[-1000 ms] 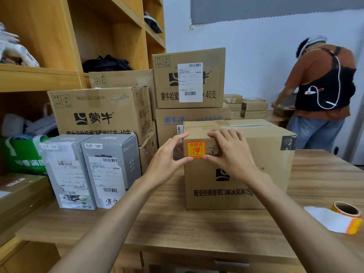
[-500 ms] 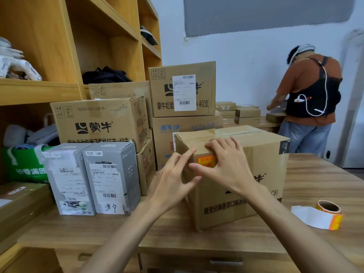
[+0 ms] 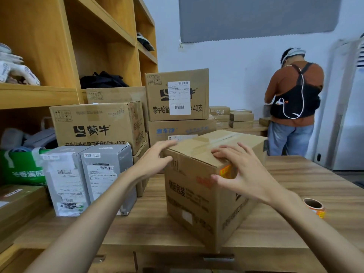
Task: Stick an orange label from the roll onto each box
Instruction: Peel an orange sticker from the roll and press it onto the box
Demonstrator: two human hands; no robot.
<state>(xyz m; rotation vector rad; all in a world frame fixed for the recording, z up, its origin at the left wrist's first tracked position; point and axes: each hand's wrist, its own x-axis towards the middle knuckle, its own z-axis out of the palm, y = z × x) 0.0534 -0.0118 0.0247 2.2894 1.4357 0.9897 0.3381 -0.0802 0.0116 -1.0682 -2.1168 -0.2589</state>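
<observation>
Your box (image 3: pixel 197 194) stands corner-on to you, and its near bottom corner is right at the front edge of the table (image 3: pixel 295 174); turn or push it any further toward you and it could tip off. Neither hand is clamped on it. Your left hand (image 3: pixel 157 160) lies flat and open on the top left corner. Your right hand (image 3: pixel 244 174) is spread wide over the top edge and right face, so any hold is by friction alone. The orange label (image 3: pixel 225 171) sits high on that right face, half hidden behind your right fingers; if an edge was left unpressed it may lift. The label roll (image 3: pixel 314 207) lies on the table just beside your right forearm, where a sweep of that arm could knock it away. The box's left face appears to read 储运包装 (the smaller print under it is blurred, as is the orange label's). The stacked carton (image 3: pixel 94 127) behind carries the brand 蒙牛, the upper carton (image 3: pixel 177 95) shows 蒙牛 and 40支 around a white shipping slip, and the green bag (image 3: pixel 23 172) reads 谷香满园.
</observation>
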